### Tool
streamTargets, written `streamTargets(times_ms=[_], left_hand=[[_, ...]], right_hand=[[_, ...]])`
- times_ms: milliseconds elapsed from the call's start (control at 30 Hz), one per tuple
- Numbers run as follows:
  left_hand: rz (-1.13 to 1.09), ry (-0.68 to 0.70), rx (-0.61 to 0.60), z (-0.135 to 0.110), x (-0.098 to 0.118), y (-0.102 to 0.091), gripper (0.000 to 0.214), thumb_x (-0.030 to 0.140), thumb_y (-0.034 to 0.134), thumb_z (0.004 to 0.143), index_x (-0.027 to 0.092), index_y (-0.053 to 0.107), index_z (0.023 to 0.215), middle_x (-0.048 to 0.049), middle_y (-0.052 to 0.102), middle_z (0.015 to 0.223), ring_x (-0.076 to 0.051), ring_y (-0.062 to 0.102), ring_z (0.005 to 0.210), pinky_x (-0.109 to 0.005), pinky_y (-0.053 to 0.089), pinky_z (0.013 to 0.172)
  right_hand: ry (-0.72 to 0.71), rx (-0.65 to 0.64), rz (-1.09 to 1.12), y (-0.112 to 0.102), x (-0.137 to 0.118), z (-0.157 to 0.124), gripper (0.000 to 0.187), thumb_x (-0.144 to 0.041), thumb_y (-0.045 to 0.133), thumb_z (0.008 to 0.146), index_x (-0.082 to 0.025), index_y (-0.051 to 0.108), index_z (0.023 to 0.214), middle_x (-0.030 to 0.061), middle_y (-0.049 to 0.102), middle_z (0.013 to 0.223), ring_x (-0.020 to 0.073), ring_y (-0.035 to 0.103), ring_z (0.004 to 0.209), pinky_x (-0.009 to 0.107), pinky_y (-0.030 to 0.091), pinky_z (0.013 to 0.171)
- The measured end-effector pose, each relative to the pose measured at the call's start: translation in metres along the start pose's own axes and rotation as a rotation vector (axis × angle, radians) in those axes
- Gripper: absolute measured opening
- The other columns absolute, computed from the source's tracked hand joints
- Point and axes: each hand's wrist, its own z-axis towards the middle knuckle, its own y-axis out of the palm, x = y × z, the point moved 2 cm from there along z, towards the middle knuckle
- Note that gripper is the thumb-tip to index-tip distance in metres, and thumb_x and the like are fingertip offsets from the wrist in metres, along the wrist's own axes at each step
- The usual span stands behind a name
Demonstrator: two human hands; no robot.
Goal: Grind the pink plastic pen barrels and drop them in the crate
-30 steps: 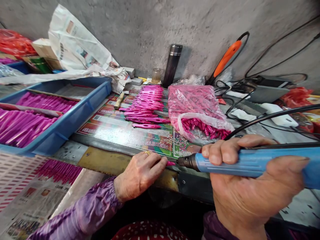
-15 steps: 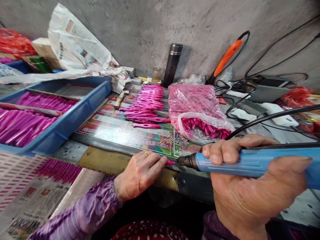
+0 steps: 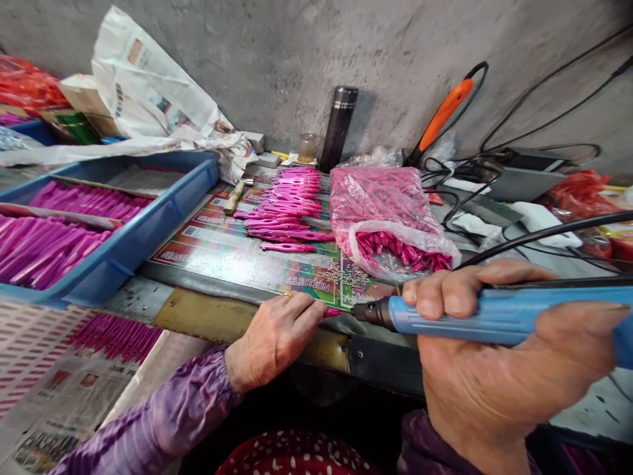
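My left hand (image 3: 279, 336) is closed at the table edge, pinching a slim pink piece (image 3: 332, 312) whose pointed end sticks out to the right. Most of that piece is hidden by the fingers. My right hand (image 3: 494, 369) wraps round a corded blue electric screwdriver (image 3: 459, 315), held level with its black nose facing left. The nose ends close beside the pink point; whether they touch I cannot tell. Past my hands, tiny silvery bits (image 3: 341, 274) are scattered on the printed mat (image 3: 222, 267). Similar slim pink pieces (image 3: 287, 204) lie there in a long row.
A clear bag (image 3: 376, 198) of pink parts lies behind the screwdriver. At left is a blue tray (image 3: 168, 214) of pink pieces. A black flask (image 3: 339, 128), a small wooden-handled tool (image 3: 235, 198), an orange-handled tool (image 3: 445, 115) and tangled black cables (image 3: 452, 204) are farther back.
The pink piece's point is slightly higher and shows more beyond my left fingers. The screwdriver and right hand have shifted very slightly; both hands keep their hold.
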Motion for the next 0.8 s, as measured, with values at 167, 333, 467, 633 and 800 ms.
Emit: streamTargets(times_ms=[167, 333, 467, 633, 800], left_hand=[[-0.174, -0.183, 0.073, 0.002, 0.005, -0.006, 0.02, 0.019, 0.049, 0.108, 0.016, 0.069, 0.105, -0.0062, 0.072, 0.092, -0.015, 0.068, 0.081, -0.025, 0.055, 0.072], [-0.653, -0.62, 0.018, 0.002, 0.023, -0.029, 0.016, 0.021, 0.058, 0.1, 0.017, 0.073, 0.102, -0.002, 0.07, 0.08, -0.012, 0.062, 0.07, -0.022, 0.047, 0.064], [-1.185, -1.096, -0.122, -0.008, 0.043, -0.035, 0.028, 0.041, 0.066, 0.092, 0.014, 0.072, 0.098, 0.0018, 0.061, 0.063, -0.008, 0.046, 0.051, -0.019, 0.033, 0.048], [-1.451, -1.351, -0.076, -0.024, 0.06, -0.032, 0.044, 0.054, 0.08, 0.076, 0.014, 0.066, 0.09, -0.0012, 0.066, 0.066, -0.008, 0.05, 0.046, -0.019, 0.034, 0.043], [-1.501, -1.502, -0.025, -0.038, 0.07, -0.028, 0.051, 0.054, 0.085, 0.071, 0.012, 0.066, 0.095, 0.0, 0.065, 0.061, -0.004, 0.043, 0.04, -0.017, 0.026, 0.041]], right_hand=[[-0.069, -0.035, 0.035, -0.004, -0.01, 0.001, 0.041, -0.064, 0.078, 0.077, -0.024, 0.067, 0.077, -0.0057, 0.051, 0.053, 0.0146, 0.05, 0.046, 0.035, 0.049, 0.052], [-0.053, -0.108, -0.024, -0.002, -0.02, -0.007, 0.035, -0.059, 0.077, 0.08, -0.025, 0.069, 0.078, -0.0048, 0.055, 0.054, 0.0147, 0.05, 0.046, 0.035, 0.049, 0.052], [-0.084, -0.171, -0.1, 0.009, -0.026, -0.016, 0.034, -0.057, 0.074, 0.084, -0.025, 0.068, 0.074, -0.0047, 0.057, 0.053, 0.0154, 0.052, 0.044, 0.036, 0.048, 0.049], [-0.056, -0.233, -0.145, 0.019, -0.025, -0.026, 0.037, -0.063, 0.076, 0.081, -0.027, 0.07, 0.074, -0.005, 0.058, 0.053, 0.0158, 0.054, 0.043, 0.036, 0.047, 0.048], [-0.026, -0.232, -0.128, 0.022, -0.022, -0.035, 0.036, -0.063, 0.076, 0.081, -0.028, 0.071, 0.076, -0.0042, 0.059, 0.052, 0.0167, 0.053, 0.044, 0.038, 0.047, 0.049]])
